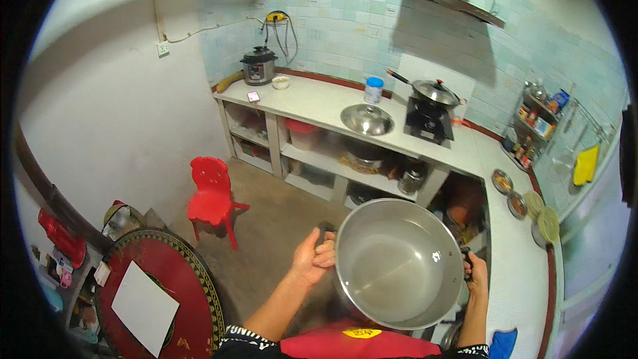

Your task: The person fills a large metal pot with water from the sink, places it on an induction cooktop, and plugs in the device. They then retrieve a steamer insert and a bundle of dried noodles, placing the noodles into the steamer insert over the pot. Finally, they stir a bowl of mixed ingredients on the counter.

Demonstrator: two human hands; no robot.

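A large metal pot (398, 264) is held up in front of my body, its wide mouth facing me. Light glints inside it on what looks like water, though I cannot tell how deep it is. My left hand (315, 255) grips the dark handle on one side. On the opposite side my right hand (474, 270) is closed around the other dark handle. A domed metal lid (367, 118) lies on the white counter (319, 104) ahead. Beyond it, a lidded wok (434, 91) sits on a black gas stove (429, 122).
A red plastic chair (211, 192) stands on the floor. At lower left is a round red table (199, 304) bearing a white board (145, 306). An electric pressure cooker (259, 67), a blue-lidded can (374, 90), small food bowls (502, 181) and green sieves (548, 224) line the counter.
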